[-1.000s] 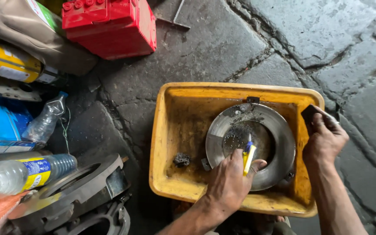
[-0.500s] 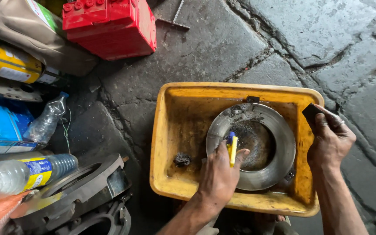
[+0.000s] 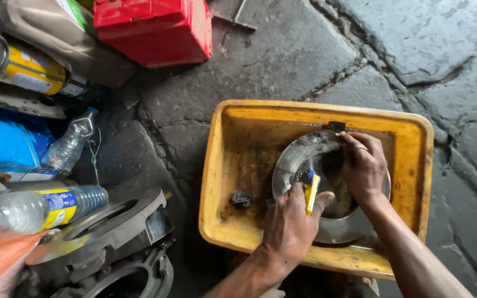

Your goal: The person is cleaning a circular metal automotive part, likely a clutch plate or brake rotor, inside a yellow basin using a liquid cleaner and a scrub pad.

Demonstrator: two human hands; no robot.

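Nearest us, our left hand [image 3: 293, 223] is closed around a small yellow brush with a blue tip [image 3: 310, 193], bristles pointed at the wet recess of the round metal disc [image 3: 335, 229] lying flat in the yellow plastic tub [image 3: 233, 165]. Our right hand [image 3: 362, 165] lies over the disc from about two o'clock, fingers curled down on its far rim beside a small dark piece [image 3: 336, 126]; we cannot tell whether it grips anything. To do this well, we judge the right hand should pin the disc so it cannot slide on the wet tub floor while the brush works in short strokes from the centre outward. Inside the tub there is free floor at nine o'clock of the disc, apart from a small dark lump [image 3: 240, 198], but the right wall is near the disc and crowds the wrist there. Beyond the tub's left wall at eight o'clock lie heavy grey metal parts [image 3: 106, 232] and a clear plastic bottle [image 3: 40, 207], and at eleven o'clock a red box [image 3: 155, 30]; the stone floor [image 3: 426, 44] at one o'clock offers room.
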